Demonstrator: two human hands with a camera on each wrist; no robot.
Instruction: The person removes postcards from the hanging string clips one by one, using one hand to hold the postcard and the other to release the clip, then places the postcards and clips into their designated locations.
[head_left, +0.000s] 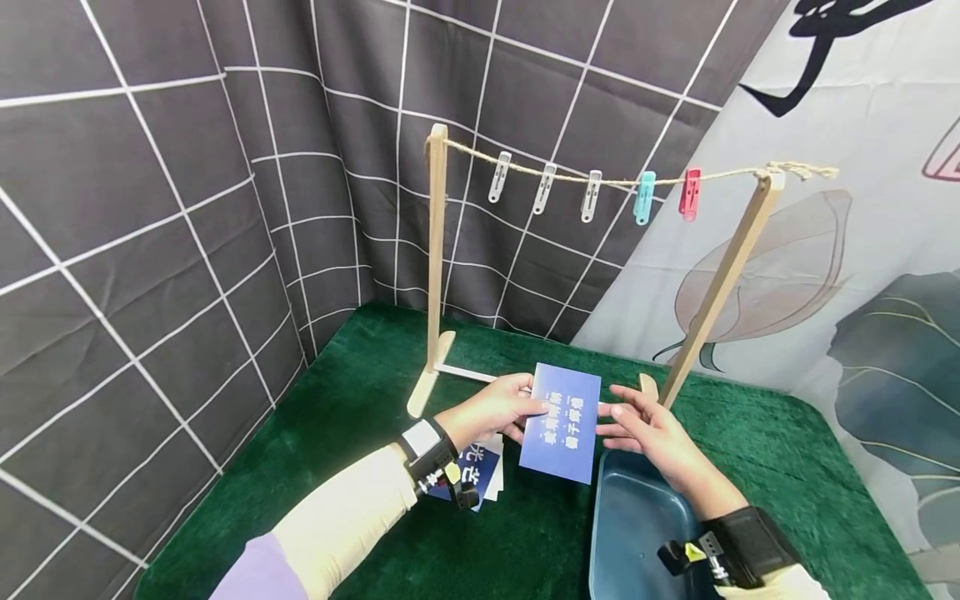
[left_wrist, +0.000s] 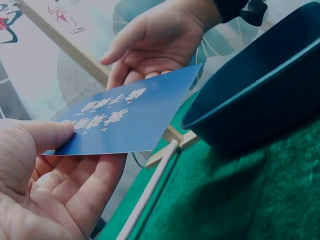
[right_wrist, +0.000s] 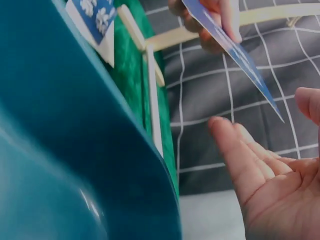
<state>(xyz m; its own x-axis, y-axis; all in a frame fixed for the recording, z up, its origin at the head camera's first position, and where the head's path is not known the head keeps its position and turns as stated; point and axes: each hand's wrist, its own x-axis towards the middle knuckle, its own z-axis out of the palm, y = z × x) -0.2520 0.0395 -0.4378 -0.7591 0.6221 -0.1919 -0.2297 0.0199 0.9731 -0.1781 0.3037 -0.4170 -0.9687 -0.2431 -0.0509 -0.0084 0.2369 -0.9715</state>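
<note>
A blue card [head_left: 573, 454] with white characters is pinched between the thumb and fingers of my left hand [head_left: 491, 408], held up over the green cloth. In the left wrist view the thumb lies on the printed face of the card [left_wrist: 150, 120], with the fingers beneath. My right hand [head_left: 663, 446] is beside the card's right edge, fingers spread and palm turned towards it. The right wrist view has a gap between the card's corner and the fingers of the right hand [right_wrist: 280, 195]. Several more cards [head_left: 491, 477] lie on the cloth, partly hidden by the left wrist.
Behind the hands stands a wooden frame [head_left: 437, 250] with a twine line [head_left: 517, 167] between its posts. White clips [head_left: 545, 189], a teal clip [head_left: 644, 198] and a red clip [head_left: 691, 195] hang along it. A dark blue bin [head_left: 597, 542] sits below my right hand.
</note>
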